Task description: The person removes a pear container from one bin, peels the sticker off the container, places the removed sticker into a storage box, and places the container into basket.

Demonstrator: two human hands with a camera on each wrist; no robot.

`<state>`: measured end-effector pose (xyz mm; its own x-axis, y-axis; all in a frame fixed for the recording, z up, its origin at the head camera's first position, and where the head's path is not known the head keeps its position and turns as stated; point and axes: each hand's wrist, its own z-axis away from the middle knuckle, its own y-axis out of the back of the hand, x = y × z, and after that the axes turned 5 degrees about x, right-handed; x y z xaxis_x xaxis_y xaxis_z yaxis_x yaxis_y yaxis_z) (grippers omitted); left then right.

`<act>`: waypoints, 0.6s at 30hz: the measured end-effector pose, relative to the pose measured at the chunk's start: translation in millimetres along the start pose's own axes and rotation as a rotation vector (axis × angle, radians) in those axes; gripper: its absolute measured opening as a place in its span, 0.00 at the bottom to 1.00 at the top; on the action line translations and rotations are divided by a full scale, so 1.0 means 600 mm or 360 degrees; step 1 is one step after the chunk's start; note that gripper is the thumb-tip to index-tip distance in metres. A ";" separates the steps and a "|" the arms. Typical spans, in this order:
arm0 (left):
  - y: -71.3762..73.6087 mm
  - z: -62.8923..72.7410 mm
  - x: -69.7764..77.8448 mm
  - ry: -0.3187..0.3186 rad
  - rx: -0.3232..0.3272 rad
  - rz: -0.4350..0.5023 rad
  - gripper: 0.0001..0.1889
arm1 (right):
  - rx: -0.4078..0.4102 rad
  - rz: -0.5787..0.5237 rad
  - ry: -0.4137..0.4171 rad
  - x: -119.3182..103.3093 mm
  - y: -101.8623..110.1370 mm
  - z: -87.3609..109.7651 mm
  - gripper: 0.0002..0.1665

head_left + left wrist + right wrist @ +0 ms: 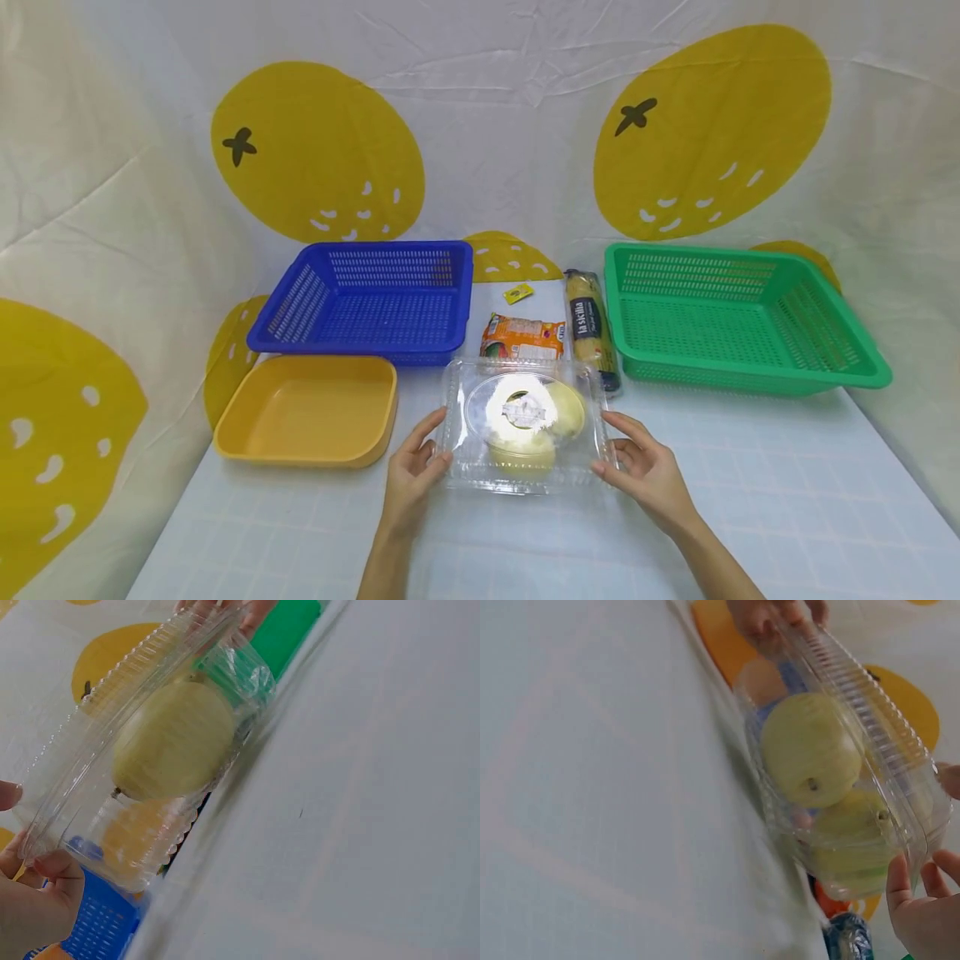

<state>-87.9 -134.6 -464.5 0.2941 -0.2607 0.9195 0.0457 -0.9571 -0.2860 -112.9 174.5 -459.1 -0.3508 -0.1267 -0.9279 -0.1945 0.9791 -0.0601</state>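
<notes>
Both bare hands come nearest the camera, over the near half of the pale, faintly gridded table: the left hand grips the left edge of a clear, rectangular plastic clamshell box, and the right hand grips its right edge. Midway between the table's left and right edges, the box holds rounded, pale yellow-green fruits; whether its base touches the tabletop cannot be told.

With the hold only at the edges, the thin plastic could flex, and an uneven lift would likely roll the fruits to one end, pulling a rim from the fingers. Whether the lid is snapped fast does not show; were it loose, squeezing could spring it.

Towards the far edge, a soft, orange printed packet lies just behind the box, and a long, yellow, plastic-wrapped pack beside a green, perforated plastic basket. Pushing farther could crumple the packet or shove the pack. A low swing towards the left edge could catch the yellow-orange, rounded plastic tub.
</notes>
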 end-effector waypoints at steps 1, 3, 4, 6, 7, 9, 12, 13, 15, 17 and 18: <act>0.000 0.001 -0.002 0.0012 0.0003 -0.0009 0.29 | 0.0010 0.0010 -0.0014 0.001 0.001 0.001 0.37; 0.001 0.002 -0.006 0.0036 0.0003 -0.0022 0.29 | 0.0017 0.0026 -0.0024 0.003 0.002 0.003 0.36; 0.001 0.002 -0.008 0.0049 0.0002 -0.0027 0.29 | 0.0016 0.0033 -0.0024 0.004 0.003 0.004 0.36; 0.002 0.003 -0.011 0.0078 -0.0009 -0.0037 0.29 | 0.0003 0.0038 -0.0009 0.006 0.005 0.005 0.36; 0.003 0.003 -0.012 0.0090 -0.0014 -0.0047 0.29 | -0.0003 0.0038 -0.0005 0.007 0.006 0.005 0.36; 0.005 0.003 -0.014 0.0112 -0.0035 -0.0052 0.29 | -0.0020 0.0036 0.0014 0.009 0.008 0.004 0.36; 0.007 0.002 -0.015 0.0144 -0.0046 -0.0077 0.29 | -0.0035 0.0038 0.0025 0.011 0.011 0.002 0.36; 0.007 0.002 -0.015 0.0159 -0.0043 -0.0086 0.29 | -0.0038 0.0037 0.0021 0.011 0.011 0.001 0.36; 0.007 0.001 -0.016 0.0188 -0.0027 -0.0137 0.29 | -0.0044 0.0048 0.0011 0.011 0.013 0.000 0.36; 0.006 0.000 -0.014 0.0215 0.0000 -0.0216 0.29 | -0.0044 0.0050 -0.0003 0.011 0.012 -0.001 0.35; 0.006 0.000 -0.013 0.0223 0.0015 -0.0264 0.28 | -0.0044 0.0045 -0.0011 0.011 0.012 -0.001 0.35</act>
<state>-90.0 -135.9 -473.0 0.1461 -0.1154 0.9825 0.0917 -0.9873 -0.1296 -117.4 180.9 -465.3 -0.3499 -0.0977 -0.9317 -0.2096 0.9775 -0.0238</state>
